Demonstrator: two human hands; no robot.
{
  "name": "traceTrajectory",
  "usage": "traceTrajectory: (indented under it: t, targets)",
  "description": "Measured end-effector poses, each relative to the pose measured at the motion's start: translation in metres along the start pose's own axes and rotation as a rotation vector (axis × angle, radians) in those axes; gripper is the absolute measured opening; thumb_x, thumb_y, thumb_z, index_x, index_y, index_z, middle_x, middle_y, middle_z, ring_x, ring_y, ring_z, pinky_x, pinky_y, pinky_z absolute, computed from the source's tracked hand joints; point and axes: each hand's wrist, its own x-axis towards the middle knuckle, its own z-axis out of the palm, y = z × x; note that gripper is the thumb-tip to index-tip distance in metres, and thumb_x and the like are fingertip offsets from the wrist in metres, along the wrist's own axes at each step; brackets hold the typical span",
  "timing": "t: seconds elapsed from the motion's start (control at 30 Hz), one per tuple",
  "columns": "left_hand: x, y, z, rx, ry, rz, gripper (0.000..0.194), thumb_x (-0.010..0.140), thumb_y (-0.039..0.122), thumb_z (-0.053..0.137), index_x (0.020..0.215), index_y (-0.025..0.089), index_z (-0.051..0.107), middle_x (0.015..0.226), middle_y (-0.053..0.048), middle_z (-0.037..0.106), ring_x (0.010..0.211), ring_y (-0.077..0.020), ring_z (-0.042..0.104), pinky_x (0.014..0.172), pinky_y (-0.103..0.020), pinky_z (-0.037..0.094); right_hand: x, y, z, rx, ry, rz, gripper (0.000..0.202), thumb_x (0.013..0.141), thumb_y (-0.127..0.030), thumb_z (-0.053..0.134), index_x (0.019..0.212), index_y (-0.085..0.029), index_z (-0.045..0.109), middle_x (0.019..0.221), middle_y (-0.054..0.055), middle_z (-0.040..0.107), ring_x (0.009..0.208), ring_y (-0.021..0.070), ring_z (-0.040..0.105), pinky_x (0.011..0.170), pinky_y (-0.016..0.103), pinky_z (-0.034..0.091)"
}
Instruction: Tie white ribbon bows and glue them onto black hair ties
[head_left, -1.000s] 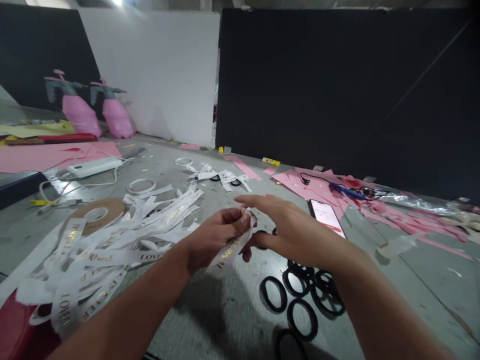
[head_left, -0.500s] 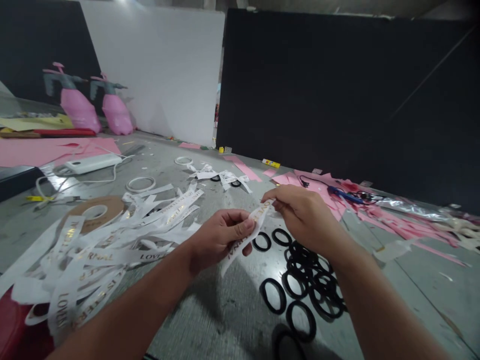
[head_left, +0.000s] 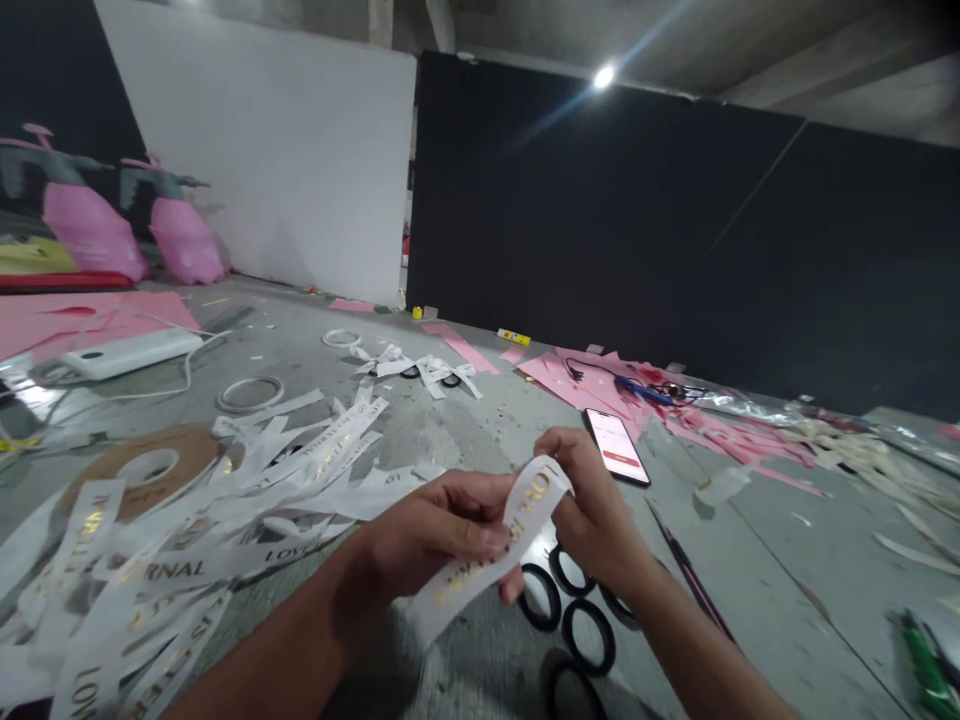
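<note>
Between my hands is a white ribbon (head_left: pixel 480 570) with gold lettering, its upper end curling over in a loop. My left hand (head_left: pixel 457 530) pinches it between thumb and fingers, and its free end hangs down to the left. My right hand (head_left: pixel 592 510) is closed at the looped upper end, its fingertips partly hidden behind the ribbon. Several black hair ties (head_left: pixel 589 637) lie on the table below my right hand. To the left is a heap of printed white ribbon strips (head_left: pixel 247 560) beside a brown ribbon spool (head_left: pixel 191 455).
Tied bows with black bands (head_left: pixel 427 370) lie farther back. A phone (head_left: pixel 616 445) and scissors (head_left: pixel 690 570) are at the right. Pink paper (head_left: pixel 570 375), a white power bank (head_left: pixel 131 355) and pink spray bottles (head_left: pixel 180 235) stand around. Black and white panels (head_left: pixel 637 230) rise behind.
My hands have moved lower and closer, and the ribbon's upper end now loops over near my right hand. The view has tilted up and turned right, bringing the phone and scissors into sight.
</note>
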Motion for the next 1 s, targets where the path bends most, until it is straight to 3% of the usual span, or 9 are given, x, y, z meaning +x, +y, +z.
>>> traceTrajectory:
  t: [0.13,0.23,0.33,0.47,0.6,0.73,0.87,1.0]
  targets:
    - [0.003,-0.007,0.002,-0.206,-0.069,0.103,0.03,0.08,0.028,0.066,0.108,0.022,0.07,0.052,0.006,0.04,0.045,-0.0077,0.035,0.062,-0.029,0.045,-0.028,0.008,0.014,0.111,0.078,0.102,0.011,0.097,-0.029,0.044,0.107,-0.024,0.047,0.078,0.0,0.056,0.064,0.0163,0.054,0.06,0.029,0.045]
    - [0.007,-0.011,-0.001,-0.194,-0.046,0.159,0.039,0.082,0.025,0.064,0.122,0.025,0.065,0.054,0.006,0.042,0.045,-0.0075,0.039,0.062,-0.029,0.045,-0.038,0.011,0.022,0.102,0.166,-0.009,0.017,0.098,-0.029,0.046,0.113,-0.024,0.051,0.094,0.004,0.063,0.081,0.0175,0.061,0.07,0.029,0.048]
    - [0.012,-0.015,-0.005,-0.049,0.096,0.145,0.049,0.083,0.025,0.065,0.132,0.023,0.058,0.058,0.004,0.051,0.049,-0.0085,0.047,0.06,-0.026,0.043,-0.041,0.01,0.024,0.074,0.175,-0.074,0.018,0.099,-0.026,0.045,0.111,-0.024,0.057,0.091,0.003,0.065,0.08,0.016,0.062,0.07,0.027,0.048]
    - [0.02,-0.023,-0.009,0.125,0.39,0.097,0.062,0.083,0.026,0.065,0.143,0.022,0.046,0.078,-0.003,0.063,0.057,-0.0095,0.054,0.055,-0.021,0.039,-0.039,0.006,0.022,0.055,0.093,-0.037,0.024,0.099,-0.025,0.044,0.086,-0.022,0.064,0.073,0.001,0.062,0.068,0.0143,0.06,0.066,0.026,0.046]
    - [0.026,-0.029,-0.012,0.228,0.457,0.07,0.066,0.084,0.026,0.062,0.146,0.019,0.041,0.073,-0.002,0.064,0.054,-0.0104,0.054,0.052,-0.021,0.037,-0.033,0.009,0.019,0.048,0.153,0.008,0.023,0.096,-0.027,0.051,0.079,-0.02,0.065,0.092,0.006,0.065,0.085,0.0178,0.062,0.077,0.028,0.046]
    - [0.028,-0.031,-0.013,0.299,0.484,0.071,0.066,0.084,0.03,0.063,0.145,0.017,0.042,0.073,-0.003,0.066,0.057,-0.0132,0.058,0.055,-0.023,0.041,-0.031,0.016,0.021,0.042,0.209,0.058,0.025,0.097,-0.028,0.048,0.081,-0.021,0.066,0.078,0.003,0.058,0.075,0.0164,0.057,0.069,0.027,0.044]
    - [0.03,-0.032,-0.013,0.27,0.503,0.121,0.062,0.082,0.035,0.066,0.14,0.019,0.049,0.07,-0.002,0.067,0.057,-0.014,0.06,0.06,-0.026,0.046,-0.033,0.017,0.023,-0.004,0.198,0.013,0.023,0.098,-0.026,0.045,0.092,-0.021,0.066,0.078,0.002,0.055,0.076,0.0168,0.053,0.069,0.028,0.042]
    - [0.031,-0.029,-0.01,0.251,0.542,0.132,0.039,0.076,0.037,0.073,0.108,0.014,0.07,0.071,-0.003,0.068,0.061,-0.0131,0.06,0.063,-0.025,0.047,-0.035,0.014,0.023,-0.004,0.196,-0.017,0.024,0.098,-0.023,0.045,0.086,-0.02,0.066,0.077,0.002,0.058,0.075,0.0166,0.054,0.07,0.028,0.043]
